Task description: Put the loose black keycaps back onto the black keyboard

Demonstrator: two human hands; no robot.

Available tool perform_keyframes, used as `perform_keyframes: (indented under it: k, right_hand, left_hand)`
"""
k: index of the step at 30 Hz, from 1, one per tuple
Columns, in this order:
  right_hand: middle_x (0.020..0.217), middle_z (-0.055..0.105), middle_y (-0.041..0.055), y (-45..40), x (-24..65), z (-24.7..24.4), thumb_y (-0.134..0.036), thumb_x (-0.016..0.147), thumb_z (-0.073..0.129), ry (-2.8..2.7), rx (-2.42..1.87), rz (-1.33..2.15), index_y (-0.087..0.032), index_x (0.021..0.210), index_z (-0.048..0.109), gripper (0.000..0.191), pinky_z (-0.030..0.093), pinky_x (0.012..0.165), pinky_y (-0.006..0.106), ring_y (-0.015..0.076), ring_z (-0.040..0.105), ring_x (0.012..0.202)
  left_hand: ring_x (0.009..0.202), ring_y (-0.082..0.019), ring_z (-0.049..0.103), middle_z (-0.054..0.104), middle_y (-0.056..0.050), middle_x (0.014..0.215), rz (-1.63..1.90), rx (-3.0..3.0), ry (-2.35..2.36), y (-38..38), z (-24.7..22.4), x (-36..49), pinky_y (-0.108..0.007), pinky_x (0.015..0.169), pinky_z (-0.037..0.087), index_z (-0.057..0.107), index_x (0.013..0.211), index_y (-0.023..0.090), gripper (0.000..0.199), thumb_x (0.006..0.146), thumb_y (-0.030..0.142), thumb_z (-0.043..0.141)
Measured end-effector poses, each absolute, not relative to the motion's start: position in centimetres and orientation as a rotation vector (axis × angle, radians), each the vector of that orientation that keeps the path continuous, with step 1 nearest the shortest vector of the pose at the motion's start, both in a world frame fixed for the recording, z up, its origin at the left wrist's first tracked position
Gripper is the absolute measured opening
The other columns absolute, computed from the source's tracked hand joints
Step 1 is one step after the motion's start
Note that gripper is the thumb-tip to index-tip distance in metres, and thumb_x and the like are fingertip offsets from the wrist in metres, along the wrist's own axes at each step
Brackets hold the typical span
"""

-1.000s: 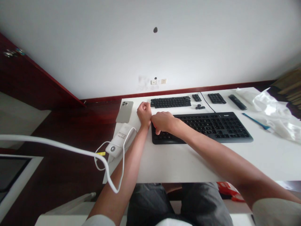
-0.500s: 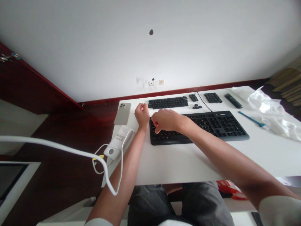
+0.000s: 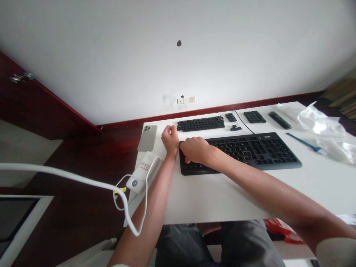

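Observation:
A black keyboard base (image 3: 267, 150) lies on the white table, its key positions appearing bare of keycaps. My right hand (image 3: 196, 150) is curled over its left end, fingers bent down and the thumb tucked below; whatever the fingertips hold or touch is hidden. My left hand (image 3: 170, 139) is a closed fist just past the base's upper left corner, its wrist against the table and its contents out of sight. Behind the base sit loose black keycaps in groups: a long block (image 3: 200, 124), a small cluster (image 3: 230, 117), several arrow-shaped-layout keycaps (image 3: 235, 128) and a number-pad block (image 3: 254, 116).
On the left are a phone (image 3: 147, 139) and a white power bank (image 3: 143, 168) with a white cable (image 3: 83, 180) looping over my left forearm. To the right lie a black remote-like object (image 3: 279, 120), a blue brush (image 3: 304, 142) and crumpled white plastic (image 3: 319, 120).
The whole view has shifted slightly, with everything a little lower and to the right. Both hands stay closed in nearly the same places; my right hand has turned slightly over the keyboard's left end.

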State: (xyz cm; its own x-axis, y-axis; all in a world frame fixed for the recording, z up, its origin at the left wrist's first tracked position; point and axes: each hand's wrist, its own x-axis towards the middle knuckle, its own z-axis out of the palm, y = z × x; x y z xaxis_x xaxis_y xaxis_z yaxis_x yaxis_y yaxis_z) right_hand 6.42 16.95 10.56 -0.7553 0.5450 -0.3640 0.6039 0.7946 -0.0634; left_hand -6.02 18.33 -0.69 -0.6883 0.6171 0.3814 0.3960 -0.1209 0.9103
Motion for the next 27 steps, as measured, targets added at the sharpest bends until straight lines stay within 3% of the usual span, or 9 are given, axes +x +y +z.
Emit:
perform_keyframes:
  k: [9, 15, 18, 21, 27]
  right_hand:
    - [0.100, 0.077, 0.0198, 16.7, 6.4, 9.9, -0.031, 0.082, 0.085, 2.689, 0.864, -0.221, -0.012, 0.110, 0.078, 0.035, 0.057, 0.080, 0.035, 0.0330, 0.076, 0.099]
    - [0.098, 0.078, 0.0124, 19.5, 6.4, 9.2, -0.041, 0.082, 0.083, 2.725, 0.870, -0.433, -0.018, 0.101, 0.080, 0.030, 0.054, 0.078, 0.033, 0.0297, 0.074, 0.096]
    - [0.110, 0.076, 0.0115, 22.0, 6.4, 7.6, -0.033, 0.098, 0.064, 2.954, 1.076, -0.353, -0.019, 0.115, 0.076, 0.026, 0.053, 0.085, 0.033, 0.0267, 0.070, 0.104]
    - [0.122, 0.070, 0.0129, 24.1, 6.3, 5.4, -0.020, 0.102, 0.052, 3.126, 1.142, -0.137, -0.019, 0.126, 0.073, 0.032, 0.050, 0.093, 0.034, 0.0268, 0.062, 0.116]
    - [0.117, 0.065, 0.0118, 25.5, 6.3, 2.5, -0.019, 0.105, 0.045, 3.185, 1.070, -0.071, -0.026, 0.135, 0.070, 0.040, 0.049, 0.088, 0.032, 0.0248, 0.057, 0.110]
  left_hand:
    - [0.058, -0.013, 0.033, 0.037, 0.005, 0.057, 1.916, 1.133, 1.985, 18.3, -0.9, -6.3, -0.028, 0.060, 0.025, 0.042, 0.062, 0.021, 0.035, 0.095, 0.028, 0.053]
    - [0.058, -0.013, 0.037, 0.042, 0.005, 0.057, 1.928, 1.019, 1.994, 18.5, -0.8, -6.4, -0.027, 0.061, 0.028, 0.048, 0.063, 0.021, 0.033, 0.094, 0.028, 0.054]
    - [0.059, -0.012, 0.039, 0.044, 0.005, 0.057, 1.999, 0.925, 1.966, 18.7, -0.9, -6.7, -0.027, 0.061, 0.030, 0.052, 0.063, 0.020, 0.032, 0.093, 0.031, 0.055]
    - [0.056, -0.012, 0.039, 0.041, 0.006, 0.054, 2.051, 0.853, 1.937, 18.8, -1.1, -7.0, -0.026, 0.058, 0.030, 0.052, 0.063, 0.021, 0.030, 0.092, 0.031, 0.056]
    - [0.056, -0.012, 0.041, 0.043, 0.006, 0.054, 2.085, 0.840, 1.881, 18.9, -1.2, -7.0, -0.025, 0.058, 0.032, 0.052, 0.064, 0.021, 0.028, 0.090, 0.031, 0.057]
